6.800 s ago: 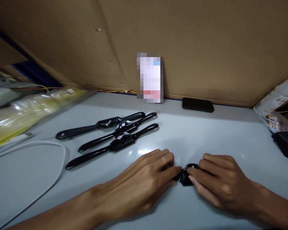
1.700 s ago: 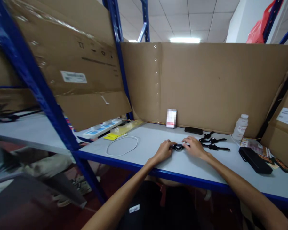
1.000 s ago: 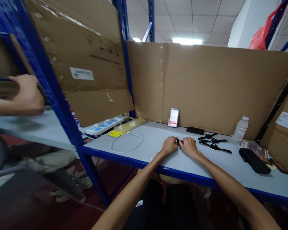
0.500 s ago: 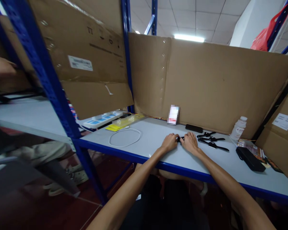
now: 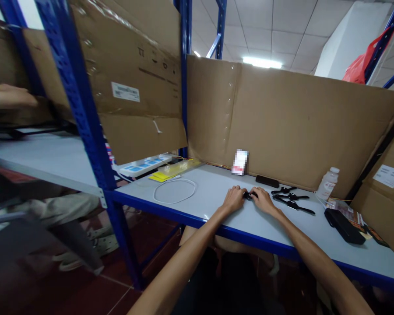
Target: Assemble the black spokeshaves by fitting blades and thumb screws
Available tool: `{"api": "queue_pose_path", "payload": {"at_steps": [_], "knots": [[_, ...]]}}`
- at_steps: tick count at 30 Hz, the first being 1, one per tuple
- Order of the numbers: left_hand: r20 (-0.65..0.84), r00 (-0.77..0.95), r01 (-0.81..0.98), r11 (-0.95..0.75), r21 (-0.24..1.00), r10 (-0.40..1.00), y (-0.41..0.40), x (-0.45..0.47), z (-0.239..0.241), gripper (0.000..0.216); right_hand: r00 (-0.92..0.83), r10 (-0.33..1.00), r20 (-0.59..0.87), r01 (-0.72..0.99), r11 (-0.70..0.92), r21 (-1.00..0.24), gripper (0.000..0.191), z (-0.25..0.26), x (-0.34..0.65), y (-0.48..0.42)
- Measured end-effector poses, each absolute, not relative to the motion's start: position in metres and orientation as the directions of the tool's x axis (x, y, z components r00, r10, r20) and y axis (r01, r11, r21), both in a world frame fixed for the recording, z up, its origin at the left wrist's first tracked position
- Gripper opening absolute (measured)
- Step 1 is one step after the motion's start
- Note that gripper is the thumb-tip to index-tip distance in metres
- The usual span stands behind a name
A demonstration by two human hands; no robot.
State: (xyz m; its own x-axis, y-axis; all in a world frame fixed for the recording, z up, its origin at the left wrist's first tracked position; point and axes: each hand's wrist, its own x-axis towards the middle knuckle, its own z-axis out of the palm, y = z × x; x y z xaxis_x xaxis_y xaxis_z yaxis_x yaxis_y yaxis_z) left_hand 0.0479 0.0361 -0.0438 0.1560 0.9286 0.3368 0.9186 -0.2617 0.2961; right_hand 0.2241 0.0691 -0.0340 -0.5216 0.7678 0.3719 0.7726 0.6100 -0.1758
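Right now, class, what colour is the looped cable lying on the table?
White. The cable shows best in the head view.

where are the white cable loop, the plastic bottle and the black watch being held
white cable loop (image 5: 174,203), head view, near arc of the cord
plastic bottle (image 5: 327,183), head view, middle of its body
black watch (image 5: 248,195), head view, its visible dark middle

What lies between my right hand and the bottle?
Three black watches lie on the table between the bottle and the right hand, which pinches a black piece; head view.
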Motion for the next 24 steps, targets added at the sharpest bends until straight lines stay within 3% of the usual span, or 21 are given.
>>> {"api": "queue_pose_path", "payload": {"at_steps": [8, 24], "knots": [[0.355, 0.138, 0.893, -0.271, 0.359, 0.925, 0.042, 0.043, -0.047, 0.044, -0.546, 0.729, 0.412, 0.695, 0.669, -0.263, 0.021, -0.034, 0.228, 0.077], [0.360, 0.133, 0.887, -0.273, 0.374, 0.924, 0.050, 0.040, -0.053, 0.046, -0.486, 0.743, 0.459, 0.737, 0.631, -0.241, 0.021, -0.041, 0.226, 0.079]]}}
